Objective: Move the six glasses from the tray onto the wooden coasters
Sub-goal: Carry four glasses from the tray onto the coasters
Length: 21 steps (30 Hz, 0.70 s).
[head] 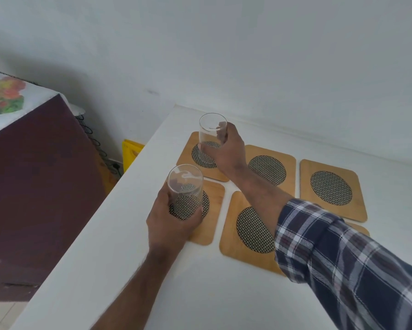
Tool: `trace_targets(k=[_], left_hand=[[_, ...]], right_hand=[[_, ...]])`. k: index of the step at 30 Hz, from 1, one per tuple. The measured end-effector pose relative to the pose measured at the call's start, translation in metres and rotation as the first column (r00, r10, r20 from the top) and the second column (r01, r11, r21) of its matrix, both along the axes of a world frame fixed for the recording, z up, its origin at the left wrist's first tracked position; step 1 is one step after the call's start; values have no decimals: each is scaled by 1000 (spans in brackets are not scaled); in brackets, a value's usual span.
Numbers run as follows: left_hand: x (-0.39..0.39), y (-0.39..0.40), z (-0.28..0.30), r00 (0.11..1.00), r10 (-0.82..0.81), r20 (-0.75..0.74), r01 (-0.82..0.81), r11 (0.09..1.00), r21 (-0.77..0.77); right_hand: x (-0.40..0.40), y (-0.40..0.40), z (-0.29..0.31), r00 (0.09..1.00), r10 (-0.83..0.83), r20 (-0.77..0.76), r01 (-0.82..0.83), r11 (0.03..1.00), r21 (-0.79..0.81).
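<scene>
Clear glass fills each grip. The left hand (166,225) wraps its fingers around the lower wall of the near glass (185,190), which stands upright directly over the patterned disc of the near-left coaster (206,211); whether its base touches the wood cannot be told. The right hand (228,151), reaching across from a plaid sleeve (343,258), is closed on the far glass (212,136), also upright, over the far-left coaster (201,156). Both long axes are vertical, so the coming move is judged a straight descent and release, each glass already centred above its target. Both glasses appear empty.

Outward, four further coasters lie on the white surface (133,270): the near-middle coaster (247,234), the far-middle coaster (269,170), the far-right coaster (331,189), and one mostly hidden beneath the sleeve. All four are bare. The tray is out of view.
</scene>
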State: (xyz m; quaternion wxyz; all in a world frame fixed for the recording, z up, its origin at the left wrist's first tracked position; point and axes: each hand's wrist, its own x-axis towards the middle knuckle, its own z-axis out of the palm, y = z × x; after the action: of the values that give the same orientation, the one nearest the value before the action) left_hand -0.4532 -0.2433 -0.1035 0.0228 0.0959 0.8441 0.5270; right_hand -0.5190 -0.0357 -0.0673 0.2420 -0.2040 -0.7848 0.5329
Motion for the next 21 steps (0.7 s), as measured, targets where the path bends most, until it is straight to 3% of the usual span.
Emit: trace_targets(k=[9,21], left_hand=[[-2,1,2,998,-7,-56,6,1000,-24],[6,-3,7,995,1,-96,-2,1000,-13]], right_hand=[[28,-2,-9,995,0,97,2,1000,-23],[180,-11,-6,989,-139,51,143,986,-82]])
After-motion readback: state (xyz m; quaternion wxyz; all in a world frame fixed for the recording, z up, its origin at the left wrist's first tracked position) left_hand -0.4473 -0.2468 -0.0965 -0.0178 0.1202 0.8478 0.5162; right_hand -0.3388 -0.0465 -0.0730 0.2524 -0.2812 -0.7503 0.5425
